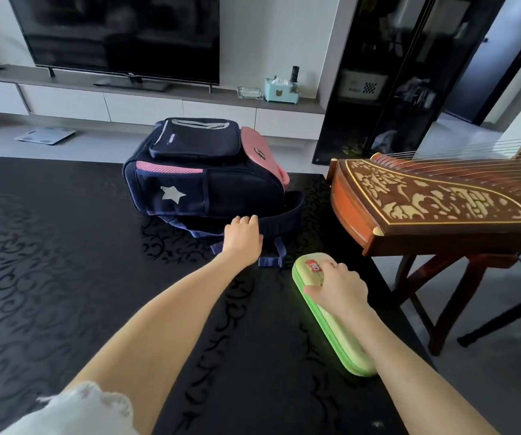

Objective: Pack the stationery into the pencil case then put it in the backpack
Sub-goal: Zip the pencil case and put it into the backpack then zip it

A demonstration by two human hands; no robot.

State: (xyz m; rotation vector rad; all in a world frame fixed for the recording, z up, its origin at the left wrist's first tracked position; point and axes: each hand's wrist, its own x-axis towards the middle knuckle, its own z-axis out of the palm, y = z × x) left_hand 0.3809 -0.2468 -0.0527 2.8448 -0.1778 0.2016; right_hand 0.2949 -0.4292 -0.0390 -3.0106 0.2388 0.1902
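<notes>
A navy and pink backpack (202, 171) with a silver star lies on the black patterned table (64, 246), its zips closed as far as I can see. My left hand (242, 237) grips the dark shoulder strap (284, 224) at the bag's near side. A closed green pencil case (331, 324) lies lengthwise near the table's right edge. My right hand (336, 285) rests on top of it, fingers wrapped over its far end. No loose stationery is visible.
A wooden zither (425, 202) on a stand sits just right of the table, close to the pencil case. Beyond the table are a TV console with a television (121, 36), a tissue box (281, 89) and a dark glass cabinet (387, 73).
</notes>
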